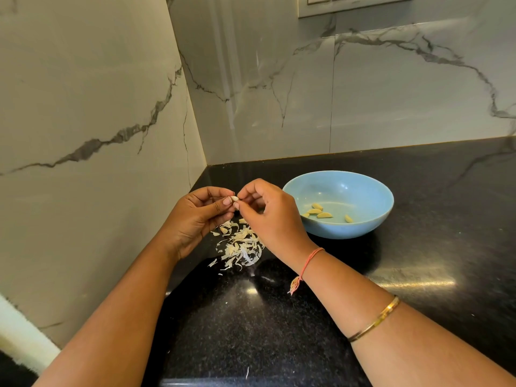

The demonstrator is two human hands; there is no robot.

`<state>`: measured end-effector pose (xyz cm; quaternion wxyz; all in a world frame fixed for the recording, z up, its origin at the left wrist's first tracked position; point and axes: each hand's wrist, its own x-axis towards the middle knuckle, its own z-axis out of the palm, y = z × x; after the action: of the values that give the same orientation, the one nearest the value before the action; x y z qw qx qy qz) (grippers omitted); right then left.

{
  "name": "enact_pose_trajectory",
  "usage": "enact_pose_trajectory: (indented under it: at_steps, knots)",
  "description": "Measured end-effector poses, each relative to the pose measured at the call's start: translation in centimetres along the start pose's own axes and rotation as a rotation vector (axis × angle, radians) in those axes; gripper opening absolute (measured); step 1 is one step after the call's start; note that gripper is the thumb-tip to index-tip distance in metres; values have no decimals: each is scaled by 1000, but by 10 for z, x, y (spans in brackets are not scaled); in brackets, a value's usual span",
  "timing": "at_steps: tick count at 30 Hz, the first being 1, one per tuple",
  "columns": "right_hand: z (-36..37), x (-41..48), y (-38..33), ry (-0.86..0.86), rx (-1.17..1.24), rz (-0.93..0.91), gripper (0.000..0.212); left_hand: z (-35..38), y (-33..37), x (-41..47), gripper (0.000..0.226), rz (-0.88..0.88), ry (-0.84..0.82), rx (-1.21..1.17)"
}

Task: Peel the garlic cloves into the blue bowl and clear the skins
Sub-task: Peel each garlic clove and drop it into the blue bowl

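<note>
A small pale garlic clove (234, 198) is held above the black counter, pinched from both sides. My left hand (195, 219) grips it between thumb and fingers. My right hand (268, 216) pinches its right end with thumb and forefinger. Below the hands lies a pile of papery garlic skins (240, 247) on the counter. To the right stands the blue bowl (363, 227) with several peeled cloves (318, 211) on its bottom.
The black granite counter (418, 261) runs into a corner of marble-patterned walls (97, 107) at the left and back. One stray skin (247, 372) lies near the front edge. A switch plate (349, 7) is on the back wall.
</note>
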<state>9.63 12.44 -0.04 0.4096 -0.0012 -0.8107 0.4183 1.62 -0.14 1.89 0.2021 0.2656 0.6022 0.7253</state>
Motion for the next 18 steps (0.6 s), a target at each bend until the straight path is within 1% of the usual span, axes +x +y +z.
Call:
enact_pose_trajectory:
  at_steps: [5,9,14,18]
  knots:
    - [0,1,0,35,-20,-24,1,0,0,0,17,-7,-17,12]
    - [-1,1,1,40,-35,-37,3,2,1,-2,14,-31,-32,30]
    - [-2,1,0,27,-37,-55,6,3,3,-4,13,-45,-35,64]
    - [-2,1,0,30,-21,-44,5,2,3,-4,17,-48,-43,61]
